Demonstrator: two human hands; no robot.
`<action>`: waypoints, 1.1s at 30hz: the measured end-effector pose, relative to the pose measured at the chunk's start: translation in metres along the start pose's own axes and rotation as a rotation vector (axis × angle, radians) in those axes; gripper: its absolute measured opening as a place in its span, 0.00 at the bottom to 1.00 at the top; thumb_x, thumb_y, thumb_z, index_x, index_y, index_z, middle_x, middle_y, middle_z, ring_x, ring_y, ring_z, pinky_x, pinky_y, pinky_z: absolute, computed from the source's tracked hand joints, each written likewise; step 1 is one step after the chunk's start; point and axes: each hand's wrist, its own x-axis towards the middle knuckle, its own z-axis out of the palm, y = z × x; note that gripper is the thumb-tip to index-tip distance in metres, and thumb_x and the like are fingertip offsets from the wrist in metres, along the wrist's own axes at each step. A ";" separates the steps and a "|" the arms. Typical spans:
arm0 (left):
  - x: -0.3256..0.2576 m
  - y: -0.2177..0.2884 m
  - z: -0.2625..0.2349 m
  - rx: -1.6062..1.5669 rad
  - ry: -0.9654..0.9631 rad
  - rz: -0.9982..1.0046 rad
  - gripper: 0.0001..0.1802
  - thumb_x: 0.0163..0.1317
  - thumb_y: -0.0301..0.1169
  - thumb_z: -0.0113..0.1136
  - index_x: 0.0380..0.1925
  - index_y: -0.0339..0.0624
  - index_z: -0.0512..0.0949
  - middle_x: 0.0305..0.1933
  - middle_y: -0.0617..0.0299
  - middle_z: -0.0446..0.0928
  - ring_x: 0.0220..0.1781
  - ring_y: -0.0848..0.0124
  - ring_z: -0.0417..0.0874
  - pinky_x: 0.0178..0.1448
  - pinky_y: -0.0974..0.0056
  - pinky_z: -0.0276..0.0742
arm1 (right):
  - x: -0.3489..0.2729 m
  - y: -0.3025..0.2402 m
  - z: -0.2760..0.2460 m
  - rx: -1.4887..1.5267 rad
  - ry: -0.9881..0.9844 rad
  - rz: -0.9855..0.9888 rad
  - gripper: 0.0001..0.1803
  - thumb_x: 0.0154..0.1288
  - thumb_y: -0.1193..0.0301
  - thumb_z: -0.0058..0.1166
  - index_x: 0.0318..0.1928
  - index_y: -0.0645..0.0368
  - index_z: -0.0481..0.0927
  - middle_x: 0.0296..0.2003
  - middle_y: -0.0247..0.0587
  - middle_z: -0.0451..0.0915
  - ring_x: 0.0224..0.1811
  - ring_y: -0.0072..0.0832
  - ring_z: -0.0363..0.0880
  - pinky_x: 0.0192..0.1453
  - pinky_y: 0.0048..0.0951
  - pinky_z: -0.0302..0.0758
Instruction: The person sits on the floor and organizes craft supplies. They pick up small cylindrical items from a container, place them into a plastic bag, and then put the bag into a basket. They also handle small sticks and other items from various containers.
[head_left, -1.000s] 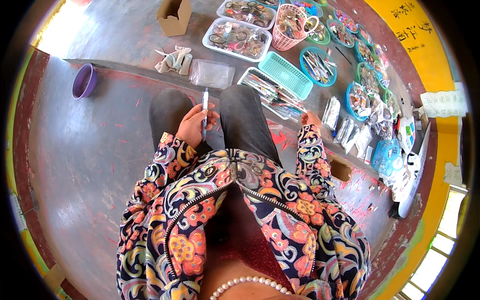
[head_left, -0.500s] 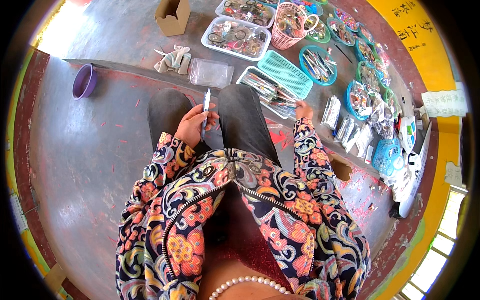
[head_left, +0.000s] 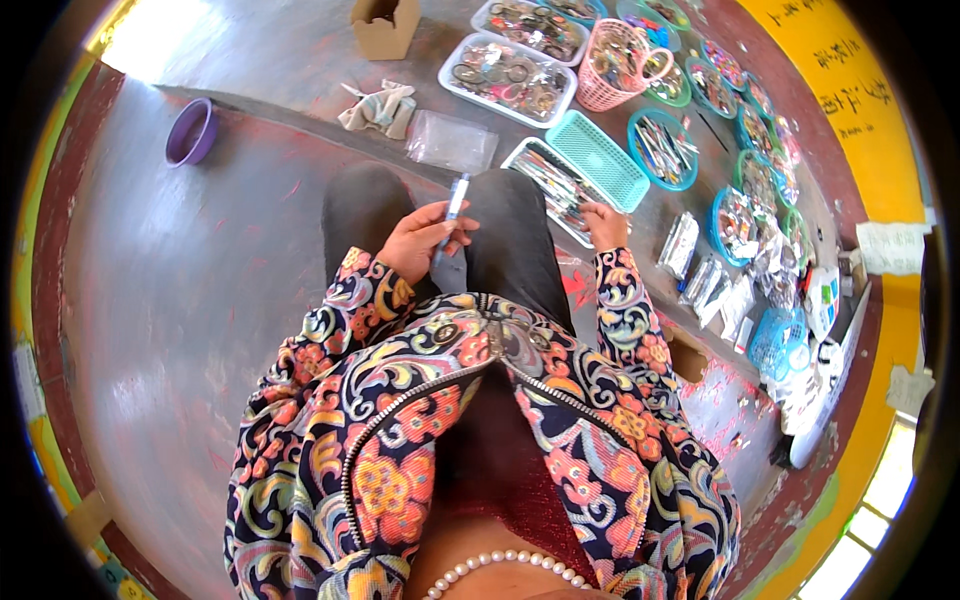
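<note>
My left hand (head_left: 425, 240) is closed around a slim blue-and-white pen (head_left: 457, 198), held tilted above my lap between my knees. At the near right corner of a white tray (head_left: 590, 240), my right hand (head_left: 606, 226) has its fingers drawn together over the ends of several pens (head_left: 555, 182) lying in it. What those fingertips grip is too small to make out. Against the tray's far side stands a turquoise slotted basket (head_left: 598, 160). A flat stack of clear plastic bags (head_left: 452, 140) lies beyond my knees.
White trays of bagged trinkets (head_left: 508, 80), a pink basket (head_left: 610, 85) and a blue basket of pens (head_left: 662, 150) stand farther off. Silvery packets (head_left: 680, 245) lie at right. A purple bowl (head_left: 191, 133), a cloth (head_left: 380, 108) and a cardboard box (head_left: 385, 28) are leftward.
The whole view has shifted, so the surroundings sit farther right. The pen in my left hand leans more to the right. My right hand stays at the tray's corner, its fingers drawn in slightly.
</note>
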 end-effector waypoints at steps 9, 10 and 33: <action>0.000 0.007 0.007 0.224 -0.006 -0.094 0.22 0.54 0.20 0.52 0.51 0.35 0.67 0.40 0.58 0.76 0.33 0.76 0.76 0.31 0.76 0.69 | -0.074 -0.151 0.068 0.495 -0.572 -0.057 0.15 0.57 0.64 0.55 0.40 0.62 0.75 0.24 0.31 0.75 0.19 0.15 0.71 0.18 0.12 0.63; 0.002 0.006 0.005 0.259 -0.011 -0.100 0.23 0.53 0.20 0.53 0.52 0.35 0.67 0.40 0.58 0.76 0.33 0.76 0.77 0.31 0.75 0.71 | -0.073 -0.150 0.072 0.539 -0.553 -0.038 0.14 0.58 0.64 0.54 0.40 0.62 0.75 0.23 0.31 0.75 0.19 0.15 0.72 0.17 0.12 0.63; 0.003 0.001 -0.007 -0.195 0.125 0.097 0.13 0.57 0.21 0.52 0.43 0.35 0.74 0.35 0.54 0.78 0.33 0.72 0.77 0.39 0.71 0.73 | -0.062 -0.109 0.046 1.106 -0.482 0.084 0.11 0.59 0.73 0.51 0.44 0.60 0.74 0.32 0.39 0.78 0.30 0.25 0.76 0.27 0.20 0.68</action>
